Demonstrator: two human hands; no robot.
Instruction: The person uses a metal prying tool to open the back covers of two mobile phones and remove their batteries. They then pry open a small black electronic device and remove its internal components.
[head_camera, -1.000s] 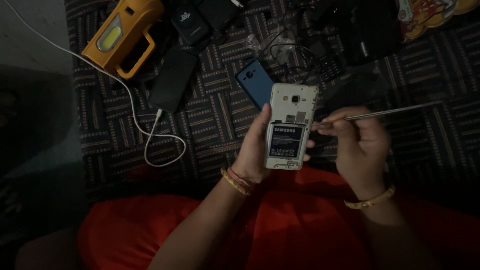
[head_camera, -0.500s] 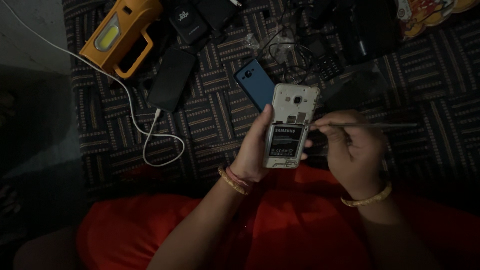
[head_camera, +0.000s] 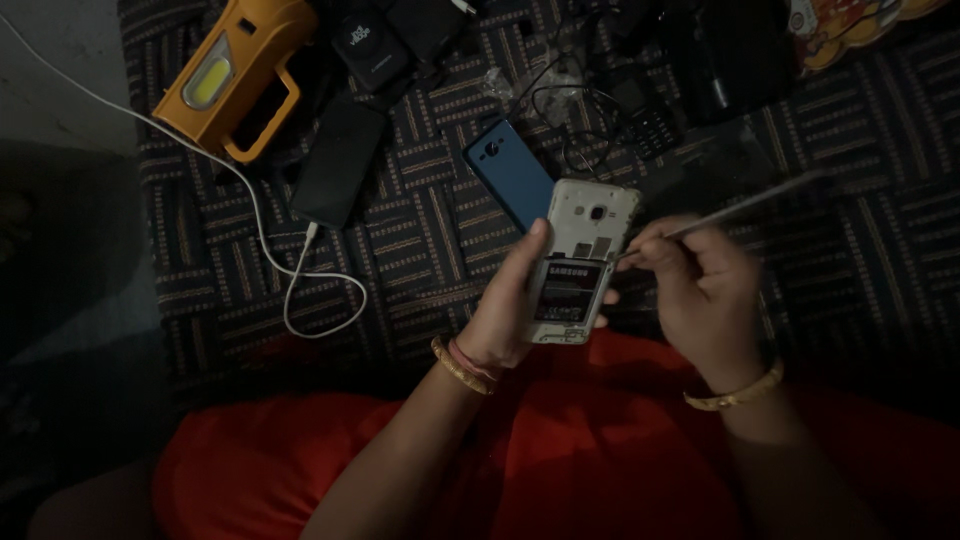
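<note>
A dark patterned mat (head_camera: 420, 220) covers the floor, and red cloth (head_camera: 560, 450) fills the near edge under both arms. At the far left lies an orange lamp (head_camera: 235, 75), with a white cable (head_camera: 270, 245) running past it and looping toward the near side. Just right of the lamp rests a black phone (head_camera: 338, 165), and a blue back cover (head_camera: 508, 172) lies near the middle, just beyond the hands. The left hand (head_camera: 505, 310) is wrapped around a white phone (head_camera: 578, 265) with its back off, holding it above the mat with the dark battery (head_camera: 570, 292) exposed; the thumb presses along the phone's left edge. The right hand (head_camera: 695, 290) is clenched on a thin metal tool (head_camera: 740, 208), whose near tip touches the phone's right edge while the shaft slants away to the far right. Bangles circle both wrists.
</note>
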